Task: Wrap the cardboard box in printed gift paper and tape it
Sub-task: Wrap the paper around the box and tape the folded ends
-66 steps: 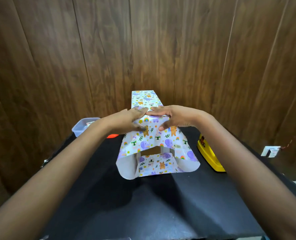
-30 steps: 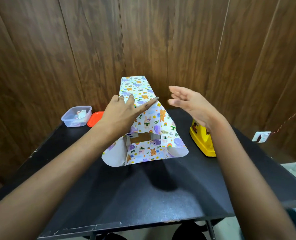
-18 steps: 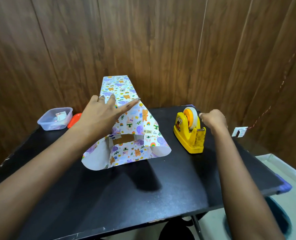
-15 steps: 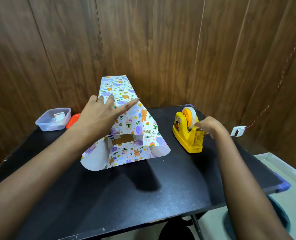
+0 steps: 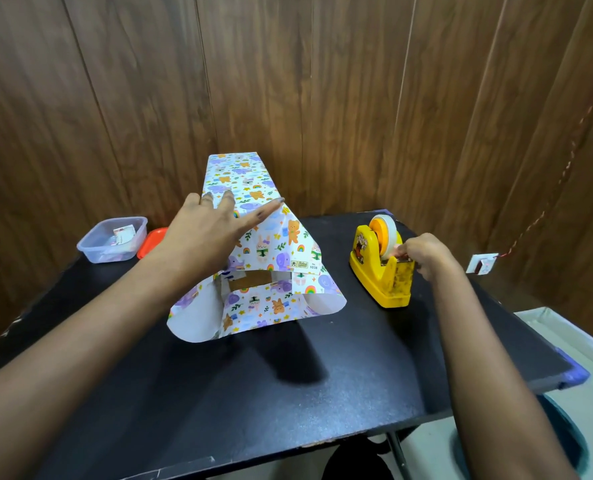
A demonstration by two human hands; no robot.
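The printed gift paper (image 5: 281, 251) with cartoon animals is draped over the cardboard box (image 5: 250, 279), of which only a brown strip shows through the open near end. My left hand (image 5: 208, 233) lies flat on top of the paper with straight fingers, pressing the overlapping edges down. My right hand (image 5: 423, 252) pinches the tape end at the cutter of the yellow tape dispenser (image 5: 380, 268), which stands to the right of the box. The paper's near ends flare out loose on the black table (image 5: 288, 393).
A clear plastic tub (image 5: 111, 239) and an orange lid (image 5: 151, 240) sit at the table's back left. Wood panelling stands close behind. The table's right edge drops off near the dispenser; a white wall socket (image 5: 482, 264) is further right.
My right hand left the top of the paper, reached right to the tape dispenser and now pinches the tape end. My left hand stayed pressed on the paper.
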